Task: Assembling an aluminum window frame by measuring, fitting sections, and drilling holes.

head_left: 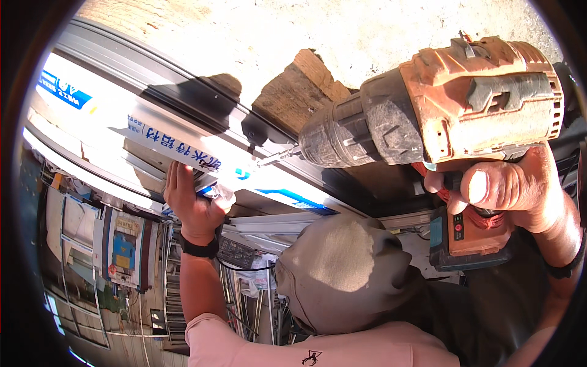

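Note:
My right hand [501, 189] is wrapped round the handle of an orange and black cordless drill [483, 104]. The thin bit [280, 157] points left, its tip at a long aluminium profile [183, 144] covered in white film with blue print. Whether the tip has entered the metal I cannot tell. Left of the tip, my left hand [194, 205] grips the profile's near edge, fingertips on the film and thumb lower down. Something small, shiny and blue-white [213, 191] shows by that thumb, too unclear to name.
Dark profiles [131, 61] run along the far side of the white one. A wooden block [299, 82] lies behind the bit on sunlit ground. Olive-brown cloth [342, 263] bulges below the drill. Lower left are a machine with a blue panel [124, 248] and metal racks [174, 293].

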A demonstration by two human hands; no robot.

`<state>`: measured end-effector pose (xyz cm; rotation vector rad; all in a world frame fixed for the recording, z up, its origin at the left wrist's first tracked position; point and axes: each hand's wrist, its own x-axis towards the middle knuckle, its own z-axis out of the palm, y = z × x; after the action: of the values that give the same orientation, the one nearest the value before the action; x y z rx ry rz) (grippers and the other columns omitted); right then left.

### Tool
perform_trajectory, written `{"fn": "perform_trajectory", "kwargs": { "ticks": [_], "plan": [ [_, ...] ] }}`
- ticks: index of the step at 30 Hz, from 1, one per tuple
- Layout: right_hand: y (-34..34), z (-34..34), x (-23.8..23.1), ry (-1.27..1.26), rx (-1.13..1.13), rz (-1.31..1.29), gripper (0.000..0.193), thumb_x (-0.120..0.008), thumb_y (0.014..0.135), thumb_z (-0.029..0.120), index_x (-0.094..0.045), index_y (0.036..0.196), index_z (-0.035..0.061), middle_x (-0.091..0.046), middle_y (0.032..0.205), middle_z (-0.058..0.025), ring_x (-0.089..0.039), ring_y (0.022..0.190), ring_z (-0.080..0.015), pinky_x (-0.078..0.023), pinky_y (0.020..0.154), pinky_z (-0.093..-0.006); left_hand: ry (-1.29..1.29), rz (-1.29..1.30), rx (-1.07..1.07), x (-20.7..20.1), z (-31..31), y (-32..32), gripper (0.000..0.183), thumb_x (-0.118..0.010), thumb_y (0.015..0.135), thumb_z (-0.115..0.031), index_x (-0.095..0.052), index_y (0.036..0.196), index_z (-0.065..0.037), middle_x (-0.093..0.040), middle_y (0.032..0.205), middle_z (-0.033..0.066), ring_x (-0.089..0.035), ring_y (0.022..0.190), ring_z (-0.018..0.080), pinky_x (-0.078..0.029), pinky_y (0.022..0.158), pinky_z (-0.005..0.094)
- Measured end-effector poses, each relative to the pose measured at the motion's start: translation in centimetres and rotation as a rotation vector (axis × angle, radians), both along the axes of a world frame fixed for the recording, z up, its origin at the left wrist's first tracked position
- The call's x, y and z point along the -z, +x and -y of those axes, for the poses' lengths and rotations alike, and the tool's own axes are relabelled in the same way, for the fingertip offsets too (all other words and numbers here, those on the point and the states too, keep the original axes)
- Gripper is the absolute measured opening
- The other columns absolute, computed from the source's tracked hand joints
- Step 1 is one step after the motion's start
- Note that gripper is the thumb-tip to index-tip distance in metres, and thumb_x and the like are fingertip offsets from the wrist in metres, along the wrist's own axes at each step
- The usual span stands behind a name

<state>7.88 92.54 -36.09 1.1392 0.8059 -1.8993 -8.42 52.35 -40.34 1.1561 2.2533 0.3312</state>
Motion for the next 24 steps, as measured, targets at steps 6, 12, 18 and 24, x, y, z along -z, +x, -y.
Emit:
{"fn": "perform_trajectory", "kwargs": {
  "ticks": [6,12,18,24],
  "plan": [
    [-0.6,1.2,1.7,-0.024,-0.033,0.043,0.064,-0.083,0.078,0.038,-0.060,0.120,-0.0043,-0.069,0.097,-0.0142,-0.069,0.082,-0.0193,-0.058,0.064,-0.0267,-0.110,-0.051,0.038,-1.2,1.9,-1.2,0.078,-0.052,0.083,-0.070,-0.055,0.105,0.005,-0.059,0.096,0.0251,-0.059,0.082,0.0466,-0.049,0.071,0.0498],
    [-0.1,1.6,1.5,-0.080,0.090,0.011,0.056,-0.082,0.080,0.031,-0.061,0.119,-0.0026,-0.070,0.098,-0.0132,-0.068,0.083,-0.0185,-0.057,0.066,-0.0274,-0.031,0.007,0.035,-1.3,0.7,-1.0,0.045,-0.064,0.085,-0.031,-0.056,0.107,0.008,-0.060,0.097,0.0235,-0.059,0.086,0.0462,-0.049,0.076,0.0479],
    [0.0,1.1,1.7,-0.117,0.106,0.076,0.051,-0.081,0.081,0.019,-0.059,0.119,-0.0051,-0.069,0.098,-0.0138,-0.069,0.085,-0.0208,-0.058,0.069,-0.0299,-0.070,0.014,0.040,-1.2,1.1,-1.0,0.060,-0.064,0.087,-0.038,-0.054,0.121,0.011,-0.062,0.105,0.0275,-0.061,0.091,0.0487,-0.050,0.080,0.0478],
    [0.1,1.2,0.9,-0.024,0.076,0.051,0.058,-0.084,0.078,0.024,-0.058,0.119,-0.0068,-0.069,0.094,-0.0150,-0.069,0.083,-0.0209,-0.058,0.067,-0.0300,-0.057,0.012,0.022,-1.1,0.4,-0.6,0.072,-0.064,0.081,-0.053,-0.055,0.118,0.008,-0.061,0.104,0.0263,-0.062,0.090,0.0485,-0.051,0.079,0.0497]
  ]
}}
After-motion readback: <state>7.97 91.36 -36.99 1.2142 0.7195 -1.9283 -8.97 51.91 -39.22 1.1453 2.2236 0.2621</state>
